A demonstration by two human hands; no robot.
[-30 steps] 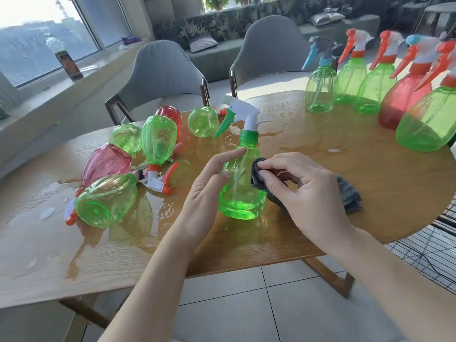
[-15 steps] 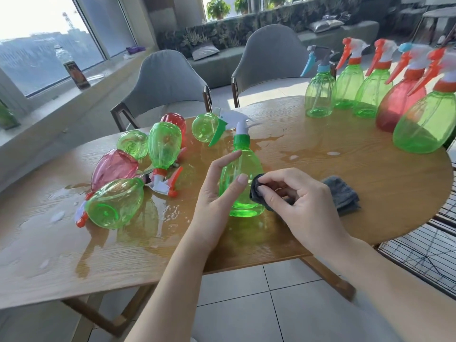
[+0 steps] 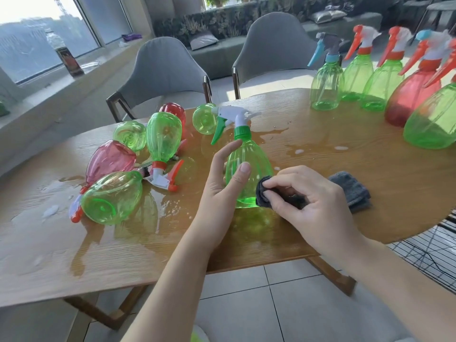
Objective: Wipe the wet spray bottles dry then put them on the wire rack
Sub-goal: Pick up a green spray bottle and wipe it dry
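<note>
Wiping step: the green spray bottle (image 3: 248,166) stands upright on the wet wooden table (image 3: 370,198), steadied by the left hand (image 3: 222,183) with fingers straight against its side. The right hand (image 3: 306,196) pinches a dark grey cloth (image 3: 265,193) against the bottle's lower wall (its other end trails on the table). Judged next: finish drying, then carry it to the wire rack (image 3: 431,255), low at right.

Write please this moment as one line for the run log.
step: wiping | left hand: steadies upright green spray bottle | right hand: presses grey cloth on it | wire rack: no bottle seen
</note>
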